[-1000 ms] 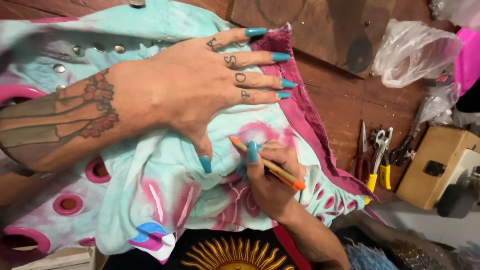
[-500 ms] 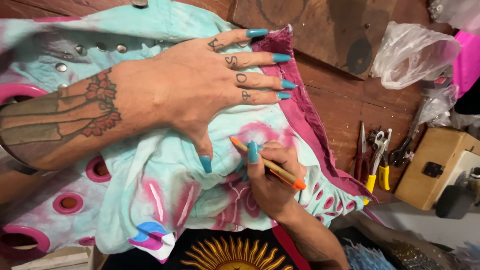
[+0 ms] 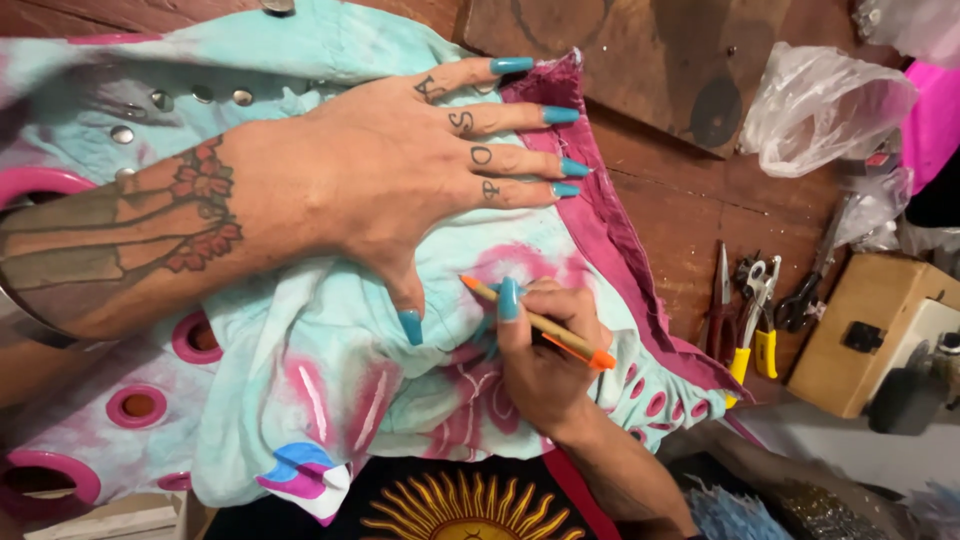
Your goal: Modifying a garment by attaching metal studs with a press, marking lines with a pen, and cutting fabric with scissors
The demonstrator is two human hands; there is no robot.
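The left hand lies flat and spread, fingers released, pressing down on a tie-dyed turquoise and pink fabric that covers most of the wooden surface. The right hand is clenched around an orange pen, its tip touching the fabric just beside the left thumb. Pliers with yellow handles lie well apart to the right, near a crumpled plastic bag.

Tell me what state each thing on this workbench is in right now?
Left hand: flat, fingers spread, pressing the cloth.
Right hand: gripping the pen.
Pen: tilted, tip on the cloth.
Cloth: spread, rumpled.
Plastic bag: crumpled.
Pliers: lying closed, untouched.
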